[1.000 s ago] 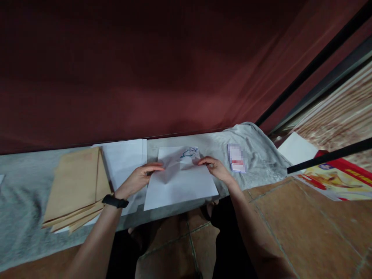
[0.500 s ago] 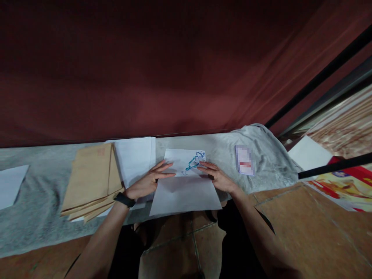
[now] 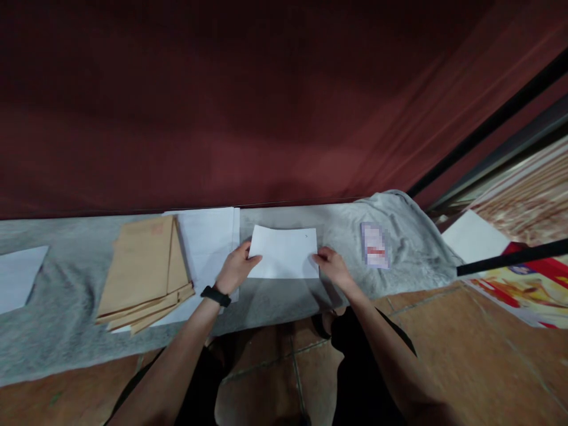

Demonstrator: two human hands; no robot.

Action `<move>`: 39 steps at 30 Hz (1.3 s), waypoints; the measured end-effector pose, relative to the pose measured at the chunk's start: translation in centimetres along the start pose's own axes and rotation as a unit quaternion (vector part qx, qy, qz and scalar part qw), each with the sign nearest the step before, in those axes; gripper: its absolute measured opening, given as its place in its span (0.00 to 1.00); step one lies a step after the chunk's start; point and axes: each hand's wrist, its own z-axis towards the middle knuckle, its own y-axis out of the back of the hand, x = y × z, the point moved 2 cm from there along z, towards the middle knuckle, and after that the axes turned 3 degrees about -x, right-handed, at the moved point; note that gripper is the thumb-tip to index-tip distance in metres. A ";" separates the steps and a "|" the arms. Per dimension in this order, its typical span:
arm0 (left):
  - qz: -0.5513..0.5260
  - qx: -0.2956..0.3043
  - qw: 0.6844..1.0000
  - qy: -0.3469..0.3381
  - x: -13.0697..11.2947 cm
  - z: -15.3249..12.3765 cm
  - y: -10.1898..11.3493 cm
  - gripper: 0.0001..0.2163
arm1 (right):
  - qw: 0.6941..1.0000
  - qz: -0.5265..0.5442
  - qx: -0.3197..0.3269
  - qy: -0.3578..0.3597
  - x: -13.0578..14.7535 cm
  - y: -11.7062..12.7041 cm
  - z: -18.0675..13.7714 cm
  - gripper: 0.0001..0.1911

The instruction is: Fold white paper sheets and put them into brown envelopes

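Observation:
A white sheet of paper [image 3: 284, 252], folded in half with its blank side up, lies on the grey cloth-covered table [image 3: 62, 307]. My left hand [image 3: 237, 266], with a black band on its wrist, pinches the sheet's left edge. My right hand [image 3: 332, 266] pinches its right edge. Both hands are closed on the paper.
A stack of brown envelopes [image 3: 144, 272] lies left of my left hand, over a pile of white sheets [image 3: 206, 242]. A small printed card [image 3: 374, 245] sits to the right. Another white sheet [image 3: 18, 278] lies far left. A dark red curtain hangs behind; tiled floor and a colourful poster [image 3: 523, 284] are at right.
The sheet's near half has been folded up over the far half, hiding the blue drawing. My hands moved from the sheet's middle to its left and right edges.

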 end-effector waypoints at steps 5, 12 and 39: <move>0.224 -0.012 0.974 -0.033 -0.5 -0.2 -1.4 0.27 | 0.992 -0.116 -0.011 -0.045 0.5 0.7 0.2 0.07; 0.321 0.001 0.947 0.000 -1.6 -1.0 -2.5 0.35 | 0.980 -0.190 -0.052 -0.028 1.2 0.8 -0.2 0.09; 0.370 -0.108 0.907 -0.171 0.9 -1.7 -8.3 0.32 | 0.957 -0.222 -0.089 0.162 1.7 -4.8 1.3 0.32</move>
